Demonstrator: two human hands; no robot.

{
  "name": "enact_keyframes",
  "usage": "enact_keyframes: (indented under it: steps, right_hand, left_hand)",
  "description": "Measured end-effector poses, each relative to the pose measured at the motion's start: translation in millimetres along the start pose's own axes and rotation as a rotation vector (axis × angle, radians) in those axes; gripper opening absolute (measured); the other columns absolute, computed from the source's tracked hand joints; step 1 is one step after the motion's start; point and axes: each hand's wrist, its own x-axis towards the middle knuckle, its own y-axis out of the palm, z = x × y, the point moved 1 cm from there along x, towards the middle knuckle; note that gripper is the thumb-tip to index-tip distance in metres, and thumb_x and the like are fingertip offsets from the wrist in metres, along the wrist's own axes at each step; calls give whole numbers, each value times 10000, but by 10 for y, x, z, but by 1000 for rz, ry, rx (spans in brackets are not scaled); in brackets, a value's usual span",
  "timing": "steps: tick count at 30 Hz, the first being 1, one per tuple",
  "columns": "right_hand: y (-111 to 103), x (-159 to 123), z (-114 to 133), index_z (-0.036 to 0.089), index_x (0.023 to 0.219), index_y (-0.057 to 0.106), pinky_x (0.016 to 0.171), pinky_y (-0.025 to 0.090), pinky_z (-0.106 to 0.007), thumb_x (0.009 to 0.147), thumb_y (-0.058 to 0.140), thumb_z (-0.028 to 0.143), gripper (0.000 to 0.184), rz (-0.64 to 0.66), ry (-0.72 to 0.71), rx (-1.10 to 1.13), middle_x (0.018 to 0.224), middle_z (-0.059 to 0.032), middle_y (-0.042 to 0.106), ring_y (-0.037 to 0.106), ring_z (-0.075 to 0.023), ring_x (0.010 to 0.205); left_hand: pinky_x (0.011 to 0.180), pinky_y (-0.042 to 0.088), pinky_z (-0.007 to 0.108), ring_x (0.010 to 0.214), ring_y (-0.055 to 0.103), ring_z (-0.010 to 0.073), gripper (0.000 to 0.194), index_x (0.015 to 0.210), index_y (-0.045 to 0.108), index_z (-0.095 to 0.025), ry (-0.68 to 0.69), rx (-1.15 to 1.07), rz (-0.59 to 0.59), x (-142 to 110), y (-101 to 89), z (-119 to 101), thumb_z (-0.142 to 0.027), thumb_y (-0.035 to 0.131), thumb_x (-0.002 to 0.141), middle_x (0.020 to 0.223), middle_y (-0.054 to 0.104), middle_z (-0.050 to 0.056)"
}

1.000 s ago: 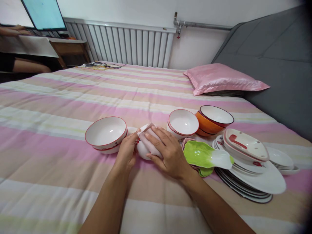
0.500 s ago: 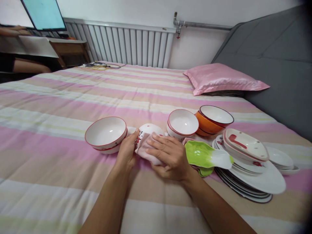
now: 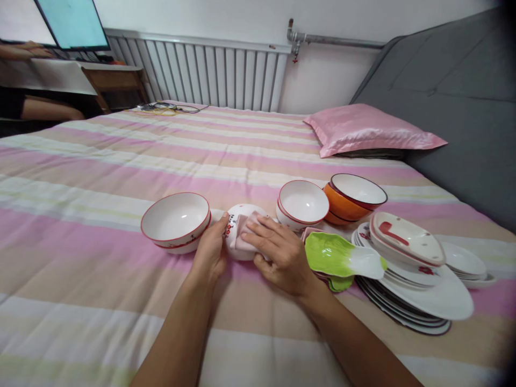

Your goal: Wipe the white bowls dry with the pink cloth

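A white bowl (image 3: 237, 248) with a red-and-black flower pattern is tilted, its outside facing up, between my two hands. My left hand (image 3: 210, 250) grips its left edge, thumb on top. Under the fingers of my right hand (image 3: 280, 252) a pale pink cloth (image 3: 246, 228) is pressed against the bowl's outer surface. Just left of my left hand stand nested white bowls with red rims (image 3: 175, 220). To the right of my right hand lies a green-and-white leaf-shaped dish (image 3: 332, 253) on other dishes.
Small red-rimmed bowls (image 3: 303, 201) and orange bowls (image 3: 350, 201) stand behind the leaf dish. A stack of plates (image 3: 451, 301) carries an oval dish (image 3: 407, 239) at right. A pink pillow (image 3: 371, 129) and cables (image 3: 169, 108) lie farther back. Another person's hand (image 3: 36, 50) is at a desk.
My right hand has slid the cloth slightly upward over the bowl, uncovering more of its lower side. My left hand keeps its grip almost in place.
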Motion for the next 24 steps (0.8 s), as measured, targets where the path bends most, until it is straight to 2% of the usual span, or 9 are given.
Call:
enact_keyframes:
  steps: [5,9,12,16,24]
  right_hand:
    - [37,-15,-45,175,1324,514,1081,416,-415,831,434,92,506,-20,189,-6,1351,-75,546,470,-205,1286]
    - [72,-44,-81,170,1339,497,1049,448,-379,809,431,61,545,-63,279,-60,1332,-78,561,524,-198,1238]
    - [75,-67,-97,173,1258,582,969,503,-341,772,461,55,514,-111,335,-142,1255,-75,622,617,-200,1121]
    - [55,-78,-89,225,1054,705,776,552,-303,735,523,90,391,-132,395,-229,1124,-40,700,692,-206,939]
    - [1,-56,-43,233,788,717,557,428,-256,686,549,121,227,-106,417,-294,881,-1,734,663,-165,727]
  left_hand:
    - [774,538,270,798,694,190,177,933,681,-106,12,-14,-26,12,-2,26,-207,552,864,832,740,86]
    - [821,530,285,866,691,202,196,976,683,-127,20,7,-26,16,-8,33,-224,555,865,905,741,90]
    - [813,538,288,881,690,208,184,955,687,-137,20,24,-34,22,-16,35,-231,555,866,915,740,88]
    - [816,545,291,884,690,205,172,934,691,-142,18,19,-45,37,-29,37,-228,560,863,908,741,85]
    - [817,550,276,877,692,189,159,915,696,-143,19,9,-59,28,-26,29,-221,569,860,913,740,82]
